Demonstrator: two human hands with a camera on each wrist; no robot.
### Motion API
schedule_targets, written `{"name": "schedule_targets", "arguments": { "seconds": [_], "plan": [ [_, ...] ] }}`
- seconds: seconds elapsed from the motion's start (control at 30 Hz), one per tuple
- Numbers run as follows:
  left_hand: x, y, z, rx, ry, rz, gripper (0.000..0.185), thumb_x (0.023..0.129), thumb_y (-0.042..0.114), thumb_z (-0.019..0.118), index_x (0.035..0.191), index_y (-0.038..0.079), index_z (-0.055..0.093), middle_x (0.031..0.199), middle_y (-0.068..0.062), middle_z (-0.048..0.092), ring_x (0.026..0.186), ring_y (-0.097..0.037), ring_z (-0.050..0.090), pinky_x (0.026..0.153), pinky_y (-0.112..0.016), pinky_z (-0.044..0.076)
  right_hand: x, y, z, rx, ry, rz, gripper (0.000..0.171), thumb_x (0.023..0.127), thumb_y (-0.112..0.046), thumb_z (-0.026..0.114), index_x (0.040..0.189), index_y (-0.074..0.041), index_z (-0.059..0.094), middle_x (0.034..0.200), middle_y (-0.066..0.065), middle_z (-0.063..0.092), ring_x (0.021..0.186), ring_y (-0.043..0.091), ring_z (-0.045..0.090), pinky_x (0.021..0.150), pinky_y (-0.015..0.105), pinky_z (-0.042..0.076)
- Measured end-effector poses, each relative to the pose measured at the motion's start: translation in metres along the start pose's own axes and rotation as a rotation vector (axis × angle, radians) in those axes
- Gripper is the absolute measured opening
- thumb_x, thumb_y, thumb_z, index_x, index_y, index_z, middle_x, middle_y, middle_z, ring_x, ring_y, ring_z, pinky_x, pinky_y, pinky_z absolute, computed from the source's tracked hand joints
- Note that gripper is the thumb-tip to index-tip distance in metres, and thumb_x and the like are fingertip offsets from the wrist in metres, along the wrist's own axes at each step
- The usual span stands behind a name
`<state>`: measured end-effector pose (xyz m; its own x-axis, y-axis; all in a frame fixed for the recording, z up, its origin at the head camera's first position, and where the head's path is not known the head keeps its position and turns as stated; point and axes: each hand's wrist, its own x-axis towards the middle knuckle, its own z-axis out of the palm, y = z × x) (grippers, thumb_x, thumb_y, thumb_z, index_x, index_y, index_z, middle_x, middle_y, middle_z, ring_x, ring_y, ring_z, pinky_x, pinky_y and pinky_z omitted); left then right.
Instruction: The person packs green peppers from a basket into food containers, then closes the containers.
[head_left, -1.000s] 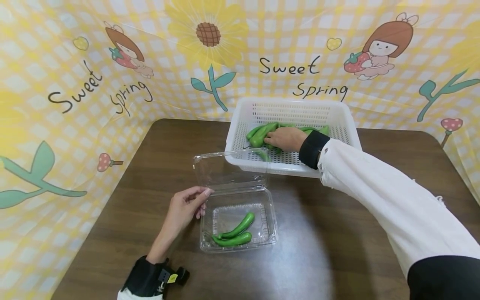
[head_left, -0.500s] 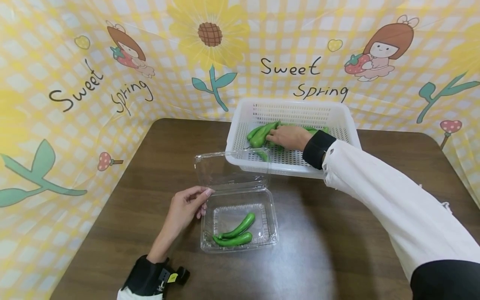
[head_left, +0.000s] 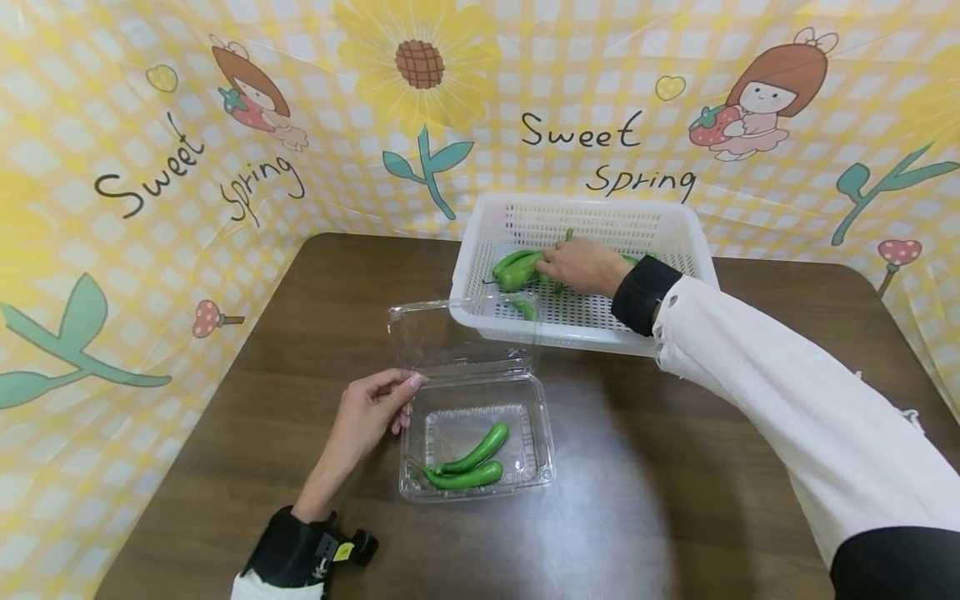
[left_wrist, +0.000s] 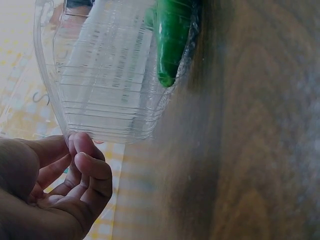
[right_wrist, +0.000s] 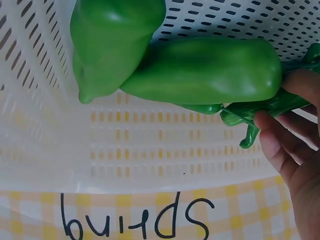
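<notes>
Your right hand point(head_left: 581, 265) is inside the white basket point(head_left: 693, 250) at the back of the table point(head_left: 660, 500), fingers curled around the stem end of a green pepper point(right_wrist: 200, 72) — it lies on the mesh floor beside another pepper point(right_wrist: 112, 42). Your left hand point(head_left: 367, 412) rests just beside the clear clamshell box point(head_left: 536, 417) — lid up, two long green peppers point(head_left: 468, 462) inside — its fingertips point(left_wrist: 87, 160) loosely curled against the box's rim, gripping nothing.

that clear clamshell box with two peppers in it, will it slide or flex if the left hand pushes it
Probably both. The clamshell box looks like thin ribbed plastic, so its walls likely flex. It holds only two peppers on a smooth table, so it should slide easily. The left hand touches its corner.
</notes>
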<state>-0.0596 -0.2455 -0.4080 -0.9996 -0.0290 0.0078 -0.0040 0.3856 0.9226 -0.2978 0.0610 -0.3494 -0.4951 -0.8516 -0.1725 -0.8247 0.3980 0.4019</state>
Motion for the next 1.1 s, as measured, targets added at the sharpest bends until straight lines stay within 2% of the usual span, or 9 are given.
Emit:
{"name": "schedule_targets", "arguments": {
  "seconds": [0.33, 0.7, 0.87, 1.1],
  "plan": [
    [0.001, 0.000, 0.000, -0.005, 0.002, 0.002, 0.022, 0.098, 0.028, 0.064, 0.104, 0.009, 0.074, 0.065, -0.010, 0.061, 0.049, -0.016, 0.055, 0.046, -0.033, 0.051, -0.005, -0.004, -0.012, -0.066, -0.031, 0.018, 0.030, 0.091, 0.002, 0.060, 0.121, -0.002, 0.058, 0.112, 0.016, 0.065, 0.100, 0.032, 0.064, 0.087, 0.042, 0.057],
    [0.000, -0.001, 0.000, -0.005, 0.001, 0.006, 0.023, 0.098, 0.029, 0.064, 0.103, 0.009, 0.074, 0.065, -0.010, 0.060, 0.049, -0.016, 0.055, 0.046, -0.033, 0.050, -0.007, -0.007, -0.025, 0.028, -0.115, 0.133, 0.012, 0.085, 0.003, 0.064, 0.093, -0.005, 0.066, 0.086, 0.009, 0.068, 0.072, 0.023, 0.061, 0.068, 0.036, 0.058],
    [-0.001, -0.001, 0.000, 0.000, 0.001, 0.008, 0.023, 0.098, 0.029, 0.064, 0.103, 0.009, 0.074, 0.065, -0.010, 0.061, 0.049, -0.016, 0.055, 0.046, -0.033, 0.051, -0.010, -0.004, -0.025, 0.082, -0.133, 0.153, 0.013, 0.083, -0.001, 0.067, 0.095, -0.004, 0.065, 0.085, 0.009, 0.067, 0.071, 0.022, 0.059, 0.068, 0.036, 0.058],
    [0.000, 0.000, 0.000, -0.007, 0.000, 0.010, 0.022, 0.098, 0.028, 0.064, 0.103, 0.009, 0.074, 0.065, -0.010, 0.060, 0.049, -0.017, 0.056, 0.046, -0.033, 0.051, -0.019, 0.004, -0.023, 0.146, -0.124, 0.170, 0.034, 0.083, -0.013, 0.073, 0.112, 0.001, 0.063, 0.099, 0.014, 0.069, 0.091, 0.030, 0.065, 0.083, 0.043, 0.057]
  ]
}}
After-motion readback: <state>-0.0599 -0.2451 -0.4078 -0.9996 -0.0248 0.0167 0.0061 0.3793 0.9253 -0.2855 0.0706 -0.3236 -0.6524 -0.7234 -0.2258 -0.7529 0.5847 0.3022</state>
